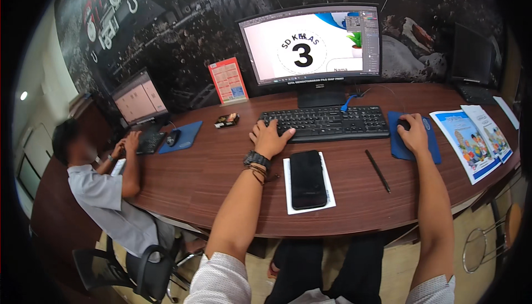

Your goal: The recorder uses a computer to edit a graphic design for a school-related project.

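- Head view: left hand (270,139) palm down over the keyboard's left end; fingers loosely spread and bent, thumb out to the right, nothing gripped. Forearm slants up and rightward from the lower edge; watch and bracelets at the wrist.
- Right hand (414,133) curled over a dark mouse (405,125), partly closed around it; forearm rises, leaning left.
- Keyboard (338,124) on the desk (221,176) below the monitor (310,46); long axis left to right, front edge toward the person, left end partly covered by the hand.
- Mouse on blue pad (399,148), right of keyboard; mostly hidden, exact heading can't tell.
- Phone (308,179) face up, dark screen, on white paper (287,193) between the forearms; long axis runs away from the person.
- Pen (378,171) slanted between phone and right forearm.
- Blue connector (347,103) at keyboard's rear edge.
- Booklets (471,143) just right of pad; small box (227,120) left of keyboard, red calendar (228,80) behind it.
- Co-worker (113,199) seated far left, hands at another keyboard (149,142).
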Available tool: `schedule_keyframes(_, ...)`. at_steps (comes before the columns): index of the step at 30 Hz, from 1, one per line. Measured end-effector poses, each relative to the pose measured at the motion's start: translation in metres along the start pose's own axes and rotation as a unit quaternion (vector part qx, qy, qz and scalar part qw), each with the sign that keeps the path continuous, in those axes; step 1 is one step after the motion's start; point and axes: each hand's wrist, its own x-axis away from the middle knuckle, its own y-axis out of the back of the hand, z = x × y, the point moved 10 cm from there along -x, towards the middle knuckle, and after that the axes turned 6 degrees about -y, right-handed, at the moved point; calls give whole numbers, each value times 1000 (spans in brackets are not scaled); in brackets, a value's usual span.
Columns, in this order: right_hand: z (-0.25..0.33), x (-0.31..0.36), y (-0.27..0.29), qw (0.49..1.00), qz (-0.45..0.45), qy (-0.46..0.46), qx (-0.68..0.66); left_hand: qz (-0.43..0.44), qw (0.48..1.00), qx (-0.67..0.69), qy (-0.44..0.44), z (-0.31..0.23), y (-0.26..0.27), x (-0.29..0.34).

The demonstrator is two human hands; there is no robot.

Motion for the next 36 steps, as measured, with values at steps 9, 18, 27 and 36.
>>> schedule_keyframes(9, 4, 0, -3, 1000, -1, 19, -8, 27, 1000, 4, 5, 7, -4, 0)
schedule_keyframes(18, -1, -1, -2, 1000, -2, 17, -4, 31, 999, 0, 11, 0, -2, 1)
schedule_keyframes(27, 0, -1, -2, 1000, 3, 11, 3, 19, 1000, 3, 13, 0, 1, 2)
schedule_keyframes(36, 1, 0, -2, 1000, 6, 9, 0, -32, 995, 48, -84, -16, 9, -1)
